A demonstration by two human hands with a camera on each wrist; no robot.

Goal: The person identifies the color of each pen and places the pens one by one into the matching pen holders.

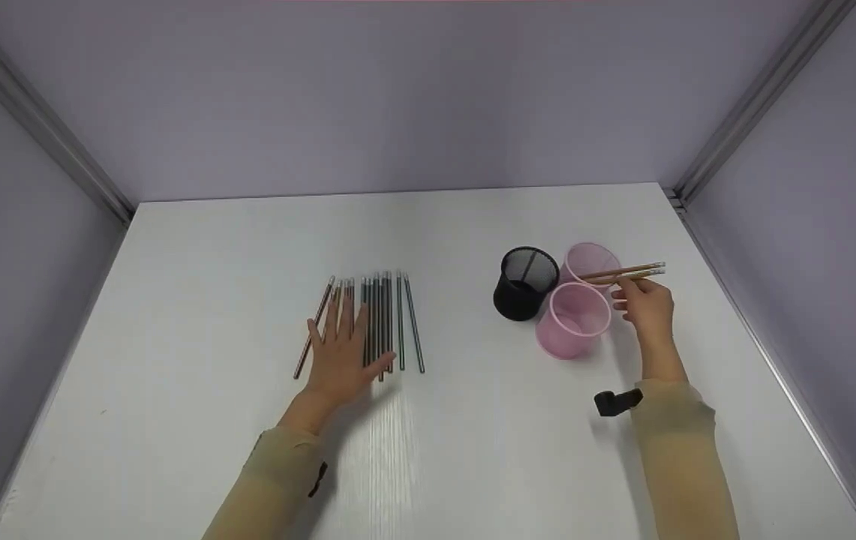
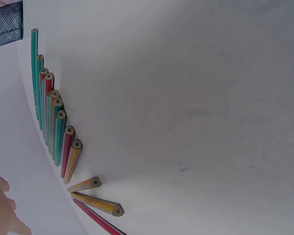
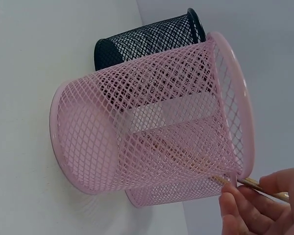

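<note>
Pencils (image 1: 632,271) sit pinched in my right hand (image 1: 649,307), two of them as far as I can tell, their tips over the rim of the far pink cup (image 1: 589,261), just above the grip. I'd judge the light mesh could tip if they catch the rim, and the near pink cup (image 1: 572,319) and black cup (image 1: 524,283) stand close enough to be knocked. My left hand (image 1: 343,352) lies flat with straight fingers on the pencil row (image 1: 382,319), holding nothing; a nudge there could roll them across the worktop (image 1: 473,450)
</note>
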